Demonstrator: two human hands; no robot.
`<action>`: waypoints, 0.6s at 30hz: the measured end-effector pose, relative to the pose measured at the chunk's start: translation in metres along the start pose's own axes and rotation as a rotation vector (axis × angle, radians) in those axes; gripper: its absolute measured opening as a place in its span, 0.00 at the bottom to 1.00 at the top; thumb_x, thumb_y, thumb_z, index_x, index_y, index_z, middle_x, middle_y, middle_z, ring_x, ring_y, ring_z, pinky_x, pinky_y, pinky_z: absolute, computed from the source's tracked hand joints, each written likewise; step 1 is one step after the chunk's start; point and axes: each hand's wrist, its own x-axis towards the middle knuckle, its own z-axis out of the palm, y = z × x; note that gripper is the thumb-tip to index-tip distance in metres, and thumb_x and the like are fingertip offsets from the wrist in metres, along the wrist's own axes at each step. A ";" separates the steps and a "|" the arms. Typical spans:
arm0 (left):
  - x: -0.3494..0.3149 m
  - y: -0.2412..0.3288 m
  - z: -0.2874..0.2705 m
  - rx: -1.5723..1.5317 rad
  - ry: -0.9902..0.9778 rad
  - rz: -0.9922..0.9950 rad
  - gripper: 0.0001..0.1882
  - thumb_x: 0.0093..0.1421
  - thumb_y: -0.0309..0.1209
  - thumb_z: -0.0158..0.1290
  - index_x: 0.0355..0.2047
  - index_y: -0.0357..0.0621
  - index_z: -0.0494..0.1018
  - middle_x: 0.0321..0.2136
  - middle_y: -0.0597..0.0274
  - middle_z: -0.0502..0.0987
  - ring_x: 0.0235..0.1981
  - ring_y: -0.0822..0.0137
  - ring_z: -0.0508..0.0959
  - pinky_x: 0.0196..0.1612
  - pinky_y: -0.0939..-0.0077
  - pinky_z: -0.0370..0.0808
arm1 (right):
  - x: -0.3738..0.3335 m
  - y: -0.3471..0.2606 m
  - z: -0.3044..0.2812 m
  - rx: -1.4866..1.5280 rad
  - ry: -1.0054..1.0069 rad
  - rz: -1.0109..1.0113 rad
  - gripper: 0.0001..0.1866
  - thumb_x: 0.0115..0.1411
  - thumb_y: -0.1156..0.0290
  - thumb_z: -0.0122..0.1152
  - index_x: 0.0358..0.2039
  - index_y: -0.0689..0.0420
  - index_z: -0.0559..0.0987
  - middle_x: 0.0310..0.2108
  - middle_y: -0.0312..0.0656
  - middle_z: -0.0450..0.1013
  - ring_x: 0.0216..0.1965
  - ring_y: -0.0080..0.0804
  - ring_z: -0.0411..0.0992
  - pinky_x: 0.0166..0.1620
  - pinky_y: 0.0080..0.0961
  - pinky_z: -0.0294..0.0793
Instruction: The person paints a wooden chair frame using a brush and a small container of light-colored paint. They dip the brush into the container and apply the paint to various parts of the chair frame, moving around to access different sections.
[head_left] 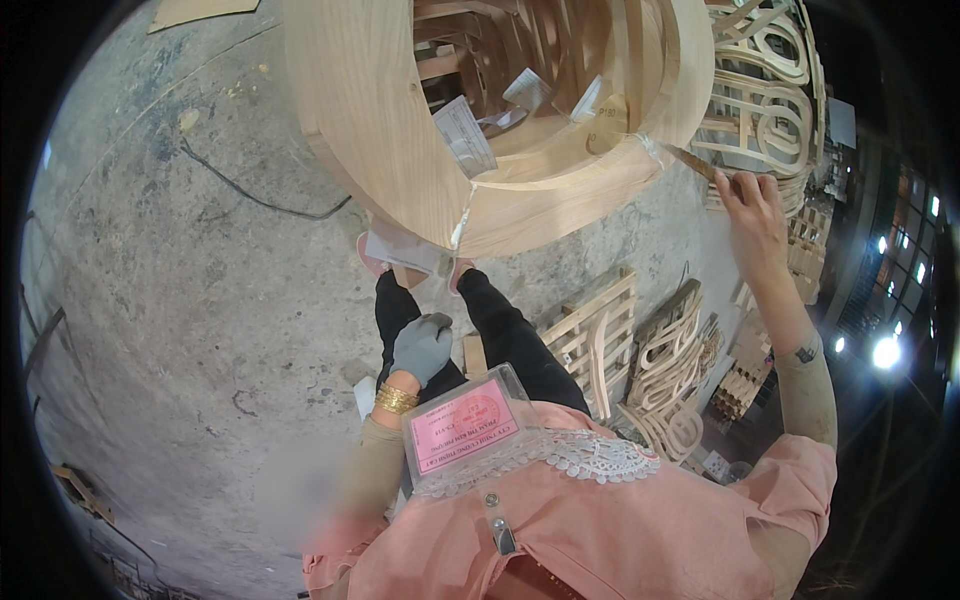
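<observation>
My right hand [757,215] is bare and closed round a thin brown stick-like tool [693,163]. Its tip meets a joint with white filler [652,150] at the right of a big rounded pale wooden frame [545,215]. Another white-smeared seam [463,218] crosses the frame's near side. My left hand [422,348], in a grey glove, is curled closed over my thigh, apart from the frame. Whatever its fingers may hold is hidden. More curved wooden frames [470,50] show through the opening, along with a paper sheet [465,135] and other papers.
Curved wooden chair parts [765,100] are stacked at the far right. Slatted wooden pieces [595,325] and looped backs [665,400] stand on the right. A dark cord [260,200] lies across the concrete floor [220,290]. A badge [465,425] hangs on my chest.
</observation>
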 end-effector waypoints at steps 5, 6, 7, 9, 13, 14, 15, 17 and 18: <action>0.000 -0.001 0.003 0.008 0.029 0.033 0.13 0.51 0.35 0.44 0.31 0.44 0.75 0.32 0.51 0.76 0.34 0.52 0.75 0.39 0.62 0.71 | 0.003 0.000 -0.001 0.045 0.007 0.005 0.23 0.43 0.79 0.51 0.43 0.57 0.73 0.32 0.38 0.64 0.37 0.35 0.62 0.40 0.28 0.66; 0.000 -0.003 0.004 0.015 0.050 0.060 0.13 0.51 0.35 0.43 0.31 0.46 0.75 0.31 0.52 0.76 0.33 0.51 0.75 0.37 0.61 0.71 | 0.002 0.001 0.000 0.056 0.006 0.004 0.23 0.43 0.79 0.51 0.43 0.57 0.73 0.33 0.38 0.64 0.37 0.35 0.62 0.40 0.28 0.66; 0.000 -0.003 0.004 0.020 0.046 0.055 0.13 0.51 0.35 0.43 0.31 0.46 0.75 0.30 0.52 0.76 0.33 0.51 0.75 0.37 0.61 0.71 | 0.002 0.001 0.001 0.054 -0.002 0.009 0.22 0.43 0.79 0.51 0.43 0.57 0.73 0.32 0.38 0.64 0.37 0.35 0.62 0.40 0.28 0.66; 0.000 -0.002 0.004 0.031 0.040 0.044 0.13 0.51 0.35 0.43 0.31 0.46 0.74 0.30 0.52 0.76 0.33 0.51 0.75 0.37 0.61 0.71 | 0.003 0.002 0.002 0.051 -0.016 0.019 0.22 0.43 0.79 0.51 0.43 0.56 0.73 0.32 0.38 0.64 0.36 0.35 0.62 0.39 0.28 0.66; -0.001 -0.002 0.000 0.008 -0.004 -0.005 0.14 0.50 0.36 0.45 0.31 0.41 0.75 0.33 0.51 0.76 0.38 0.52 0.74 0.42 0.64 0.70 | 0.002 0.004 0.006 0.046 -0.018 0.005 0.22 0.44 0.79 0.51 0.43 0.56 0.73 0.33 0.37 0.64 0.36 0.34 0.62 0.40 0.28 0.65; -0.001 -0.002 -0.001 0.007 -0.002 -0.007 0.14 0.50 0.36 0.45 0.31 0.41 0.75 0.33 0.51 0.76 0.38 0.52 0.74 0.42 0.64 0.70 | 0.003 0.004 0.005 0.043 -0.014 0.003 0.22 0.44 0.79 0.51 0.43 0.56 0.73 0.33 0.37 0.64 0.37 0.34 0.62 0.40 0.28 0.65; -0.001 -0.002 -0.001 0.006 0.001 -0.008 0.14 0.51 0.36 0.45 0.31 0.41 0.75 0.33 0.51 0.76 0.38 0.52 0.74 0.42 0.64 0.70 | 0.004 0.004 0.003 0.041 -0.011 0.001 0.21 0.44 0.79 0.51 0.43 0.56 0.73 0.33 0.37 0.64 0.37 0.34 0.62 0.40 0.28 0.65; -0.001 -0.006 0.003 0.019 0.041 0.047 0.13 0.51 0.35 0.44 0.31 0.44 0.75 0.32 0.51 0.76 0.34 0.52 0.75 0.39 0.62 0.71 | 0.009 0.003 -0.001 0.057 -0.020 -0.001 0.23 0.42 0.79 0.51 0.43 0.56 0.73 0.34 0.38 0.65 0.38 0.35 0.63 0.42 0.28 0.65; -0.001 -0.008 0.004 0.025 0.062 0.074 0.12 0.51 0.34 0.44 0.31 0.46 0.75 0.31 0.52 0.76 0.33 0.51 0.75 0.37 0.61 0.71 | 0.011 0.003 -0.003 0.065 -0.025 -0.002 0.24 0.42 0.79 0.51 0.44 0.56 0.73 0.35 0.38 0.66 0.38 0.36 0.63 0.43 0.28 0.65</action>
